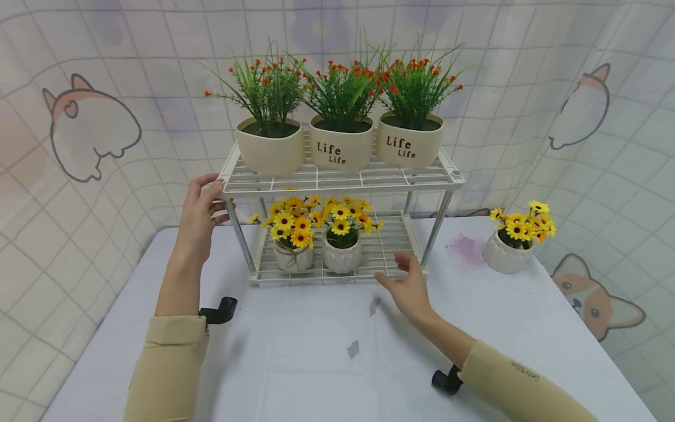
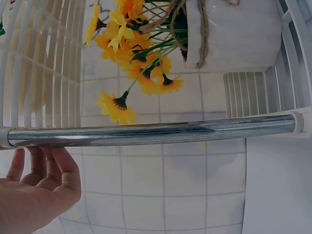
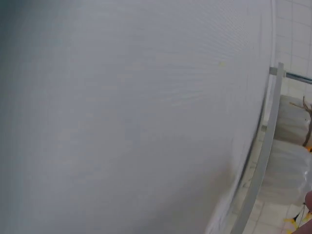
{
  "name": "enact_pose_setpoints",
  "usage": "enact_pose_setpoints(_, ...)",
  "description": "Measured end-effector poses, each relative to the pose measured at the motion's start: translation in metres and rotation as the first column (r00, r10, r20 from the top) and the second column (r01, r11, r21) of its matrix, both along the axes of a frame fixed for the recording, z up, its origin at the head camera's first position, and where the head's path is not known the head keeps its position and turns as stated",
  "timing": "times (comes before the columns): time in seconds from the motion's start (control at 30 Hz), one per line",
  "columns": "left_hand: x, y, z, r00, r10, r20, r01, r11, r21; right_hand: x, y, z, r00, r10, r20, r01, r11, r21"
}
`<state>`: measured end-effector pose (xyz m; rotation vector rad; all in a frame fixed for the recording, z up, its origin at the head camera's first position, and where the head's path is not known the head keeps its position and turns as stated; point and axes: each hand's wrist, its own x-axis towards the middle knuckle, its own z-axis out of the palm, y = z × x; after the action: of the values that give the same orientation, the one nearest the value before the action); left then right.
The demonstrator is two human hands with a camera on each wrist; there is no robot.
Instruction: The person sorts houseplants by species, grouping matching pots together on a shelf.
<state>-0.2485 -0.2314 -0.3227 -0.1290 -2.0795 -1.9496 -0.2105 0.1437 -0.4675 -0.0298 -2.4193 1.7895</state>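
Note:
A white two-tier wire rack with metal posts stands on the table. My left hand grips its upper left corner; the left wrist view shows its curved fingers at the metal post. Near the lower tier's front right edge is my right hand, fingers spread, holding nothing. Left of it on that tier stand two white pots of yellow flowers, one tied with twine, the other ribbed. The right wrist view shows little of the right hand, at its lower right edge.
Three cream pots with red-flowered grass line the upper tier: left, middle, right. Another white pot of yellow flowers stands on the white-covered table, right of the rack. A tile-patterned curtain hangs behind.

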Motion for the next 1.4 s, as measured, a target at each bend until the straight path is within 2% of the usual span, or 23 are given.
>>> enact_pose_setpoints(0.2, -0.001, -0.001, -0.001, 1.0, 0.007, 0.013, -0.007, 1.0, -0.014, 0.008, 0.036, 0.004, 0.998, -0.043, 0.043, 0.043, 0.999, -0.017)
enact_pose_setpoints(0.4, -0.001, -0.002, 0.0, 1.0, 0.002, 0.005, -0.002, 1.0, -0.001, 0.008, 0.073, 0.01, 0.983, -0.165, 0.075, 0.17, 0.984, -0.058)
enact_pose_setpoints(0.6, -0.001, -0.001, 0.0, 1.0, -0.006, 0.004, 0.006, 1.0, -0.001, 0.008, 0.107, 0.012, 0.937, -0.324, 0.129, 0.332, 0.942, -0.042)
enact_pose_setpoints(0.8, -0.001, 0.0, 0.0, 1.0, -0.006, -0.007, 0.006, 1.0, -0.012, 0.003, 0.138, 0.014, 0.889, -0.417, 0.189, 0.43, 0.902, -0.03)
enact_pose_setpoints(0.9, -0.001, 0.0, -0.001, 1.0, -0.001, -0.008, 0.001, 1.0, -0.021, -0.001, 0.153, 0.016, 0.864, -0.454, 0.219, 0.477, 0.876, -0.066)
enact_pose_setpoints(1.03, 0.0, 0.0, -0.001, 1.0, 0.002, -0.01, -0.002, 1.0, -0.021, -0.008, 0.171, 0.019, 0.819, -0.507, 0.267, 0.553, 0.822, -0.135)
enact_pose_setpoints(1.13, 0.0, 0.0, -0.001, 1.0, 0.003, -0.011, -0.003, 1.0, -0.021, -0.016, 0.183, 0.018, 0.788, -0.539, 0.298, 0.596, 0.789, -0.148)
enact_pose_setpoints(1.4, 0.0, 0.0, -0.001, 1.0, 0.004, -0.019, -0.005, 1.0, -0.015, -0.038, 0.203, 0.009, 0.747, -0.568, 0.344, 0.642, 0.751, -0.153)
